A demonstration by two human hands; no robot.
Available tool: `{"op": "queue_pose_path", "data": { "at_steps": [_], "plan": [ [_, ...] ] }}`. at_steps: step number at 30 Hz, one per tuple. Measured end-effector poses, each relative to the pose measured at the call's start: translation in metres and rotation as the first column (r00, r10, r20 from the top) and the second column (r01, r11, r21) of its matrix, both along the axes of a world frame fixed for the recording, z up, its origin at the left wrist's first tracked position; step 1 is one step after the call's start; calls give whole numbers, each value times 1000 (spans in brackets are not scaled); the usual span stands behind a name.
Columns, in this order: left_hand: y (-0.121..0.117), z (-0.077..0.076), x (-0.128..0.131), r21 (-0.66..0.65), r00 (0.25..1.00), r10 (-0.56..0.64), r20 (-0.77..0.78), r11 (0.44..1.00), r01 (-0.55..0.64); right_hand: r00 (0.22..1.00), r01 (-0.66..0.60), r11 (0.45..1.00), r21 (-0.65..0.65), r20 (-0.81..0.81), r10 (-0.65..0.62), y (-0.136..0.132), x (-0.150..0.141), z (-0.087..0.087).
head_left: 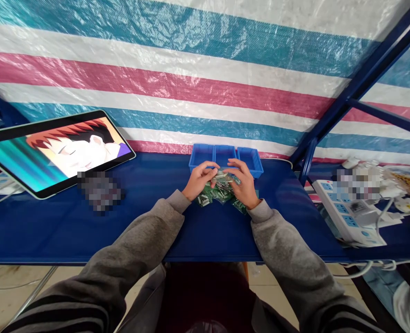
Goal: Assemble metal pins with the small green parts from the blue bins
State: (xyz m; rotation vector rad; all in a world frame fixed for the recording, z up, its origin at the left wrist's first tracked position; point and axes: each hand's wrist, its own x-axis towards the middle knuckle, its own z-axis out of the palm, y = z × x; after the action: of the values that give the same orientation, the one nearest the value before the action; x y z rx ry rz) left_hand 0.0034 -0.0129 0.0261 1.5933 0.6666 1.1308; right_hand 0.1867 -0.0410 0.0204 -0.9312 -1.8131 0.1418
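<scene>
striped sheeting [191, 83] is backing the tabletop [139, 231] while left hand [197, 181] and right hand [245, 186] are curling over small green pieces [205, 198], pinch unclear, light touch suiting them.

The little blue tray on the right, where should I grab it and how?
Probably grip the right tray by its right rim from the right, thumb inside and fingers outside. It's open on top, so that edge can be pinched. The middle tray sits close on its left, and the right hand is in front.
</scene>
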Motion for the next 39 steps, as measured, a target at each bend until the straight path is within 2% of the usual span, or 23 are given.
{"op": "queue_pose_path", "data": {
  "at_steps": [5,7,10,14,16,18,22,24,28,30,33,36,39],
  "plan": [
    [1,-1,0,178,986,149,-73,975,-135,995,77,993,-86,-55,-82,0,-2,-4],
    [1,-2,0,157,988,135,-79,980,-121,992,71,988,-140,-91,-84,-2,-2,-4],
    [0,-1,1,43,996,84,-42,996,-83,991,34,982,-184,-123,-57,-5,-3,-3],
    [2,-1,1,-19,995,87,52,996,-86,999,-21,998,-58,-47,18,-4,-2,-2],
    [4,-2,0,-34,994,94,60,995,-92,999,-36,999,9,4,36,-2,-2,-2],
    [4,-3,0,-28,996,85,39,996,-84,999,-34,999,22,19,33,0,-2,-3],
    [2,-3,-1,189,994,95,-58,979,-83,997,54,997,-47,-43,-56,-1,-3,-5],
    [1,-3,-1,234,991,102,-82,969,-81,991,83,992,-96,-92,-92,-3,-3,-5],
    [0,0,-1,40,997,79,2,996,-79,985,20,988,-155,-169,-46,-7,-3,-2],
    [0,1,-1,-26,996,68,55,997,-67,989,5,995,-104,-147,-21,-6,-3,1],
    [0,3,-1,-54,997,24,69,998,-20,998,-5,1000,-12,-60,5,-4,-2,3],
    [-1,2,-1,-7,1000,26,2,1000,-26,999,-20,1000,-14,-36,20,-3,-2,2],
    [-3,2,-2,142,991,122,-58,983,-113,997,-19,994,-106,-82,10,-4,-2,-1]
  ]
}}
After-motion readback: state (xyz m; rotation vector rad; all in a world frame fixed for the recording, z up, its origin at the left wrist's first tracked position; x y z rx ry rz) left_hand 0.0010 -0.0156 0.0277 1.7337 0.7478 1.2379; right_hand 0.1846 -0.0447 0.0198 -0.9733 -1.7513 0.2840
